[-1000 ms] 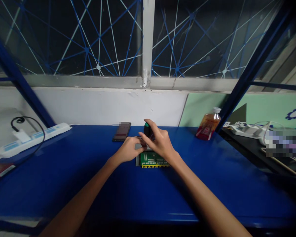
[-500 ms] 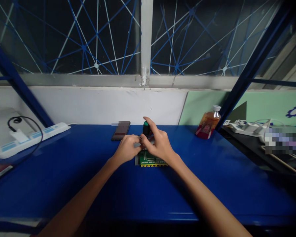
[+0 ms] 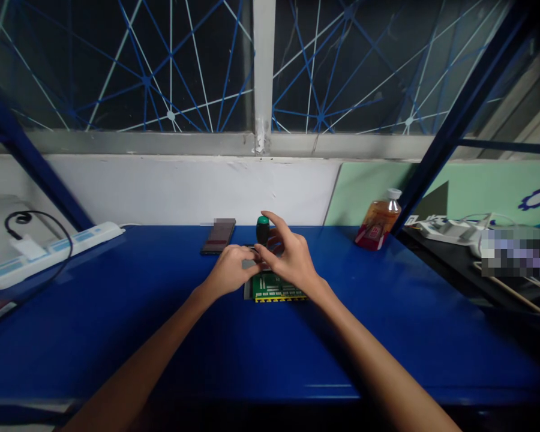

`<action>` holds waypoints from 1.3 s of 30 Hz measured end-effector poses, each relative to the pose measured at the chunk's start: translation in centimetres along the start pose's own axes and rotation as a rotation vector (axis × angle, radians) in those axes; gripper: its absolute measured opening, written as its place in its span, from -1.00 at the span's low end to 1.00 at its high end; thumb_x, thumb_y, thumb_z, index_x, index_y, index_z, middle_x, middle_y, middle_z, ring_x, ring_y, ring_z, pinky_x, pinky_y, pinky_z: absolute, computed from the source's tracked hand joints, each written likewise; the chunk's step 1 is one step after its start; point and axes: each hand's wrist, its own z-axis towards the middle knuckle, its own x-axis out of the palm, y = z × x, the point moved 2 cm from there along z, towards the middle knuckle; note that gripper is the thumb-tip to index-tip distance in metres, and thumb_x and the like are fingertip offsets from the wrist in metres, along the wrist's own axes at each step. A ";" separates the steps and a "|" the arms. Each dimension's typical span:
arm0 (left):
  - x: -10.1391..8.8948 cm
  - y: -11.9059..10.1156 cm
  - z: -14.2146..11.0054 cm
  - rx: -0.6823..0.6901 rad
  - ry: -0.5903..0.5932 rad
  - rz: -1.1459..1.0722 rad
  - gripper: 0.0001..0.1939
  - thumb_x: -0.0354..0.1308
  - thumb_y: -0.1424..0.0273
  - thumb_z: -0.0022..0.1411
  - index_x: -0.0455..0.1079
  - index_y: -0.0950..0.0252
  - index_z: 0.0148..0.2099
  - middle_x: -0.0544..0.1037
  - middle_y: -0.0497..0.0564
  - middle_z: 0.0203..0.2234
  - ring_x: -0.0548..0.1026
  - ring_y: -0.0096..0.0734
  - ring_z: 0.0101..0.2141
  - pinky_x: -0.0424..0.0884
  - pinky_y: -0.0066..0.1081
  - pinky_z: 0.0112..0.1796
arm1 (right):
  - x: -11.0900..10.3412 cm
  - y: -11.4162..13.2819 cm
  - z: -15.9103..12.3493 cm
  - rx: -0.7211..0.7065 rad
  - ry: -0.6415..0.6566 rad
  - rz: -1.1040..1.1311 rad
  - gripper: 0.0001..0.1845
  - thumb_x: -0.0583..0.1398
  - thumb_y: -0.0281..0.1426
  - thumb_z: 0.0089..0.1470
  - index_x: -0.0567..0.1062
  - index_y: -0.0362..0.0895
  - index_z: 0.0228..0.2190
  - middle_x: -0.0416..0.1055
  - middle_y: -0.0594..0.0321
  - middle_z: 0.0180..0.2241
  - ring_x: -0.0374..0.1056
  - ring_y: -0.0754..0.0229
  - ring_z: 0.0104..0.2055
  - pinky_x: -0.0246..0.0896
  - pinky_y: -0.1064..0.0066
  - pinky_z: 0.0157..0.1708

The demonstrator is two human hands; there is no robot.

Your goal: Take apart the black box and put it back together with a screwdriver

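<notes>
One green board [image 3: 272, 289], one screwdriver [image 3: 263, 231] standing up
The right hand [image 3: 291, 257] curls around the screwdriver; the left hand [image 3: 227, 273] bends in low beside it, but I cannot tell what it pinches; the board lies under both on the blue table [image 3: 252, 348]; a straight screwdriver and a steady board should work best.

The right hand [image 3: 292, 255] hides the green-capped tool [image 3: 263, 230] lower down and part of the circuit board [image 3: 276, 288].
</notes>
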 end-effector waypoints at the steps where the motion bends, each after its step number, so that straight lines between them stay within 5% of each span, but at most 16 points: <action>1: 0.0 0.1 0.0 -0.002 -0.012 0.020 -0.83 0.17 0.37 0.18 0.57 0.26 -0.38 0.63 0.00 -0.44 0.54 -0.32 -0.37 0.37 -0.35 -0.27 | 0.1 -0.1 0.0 0.002 -0.010 -0.010 -0.32 0.13 -0.30 0.06 0.15 -0.03 0.21 0.46 0.25 -0.32 0.40 0.17 -0.35 0.32 0.30 -0.31; 39: 0.0 -0.1 0.0 -0.097 0.116 -0.093 -0.80 0.09 0.41 0.15 0.54 0.31 -0.38 0.62 0.01 -0.43 0.53 -0.29 -0.38 0.35 -0.40 -0.34 | 0.4 0.3 -0.1 0.060 0.015 -0.162 -0.34 0.15 -0.16 0.04 0.16 -0.01 0.16 0.50 0.21 -0.28 0.41 0.08 -0.33 0.22 0.28 -0.36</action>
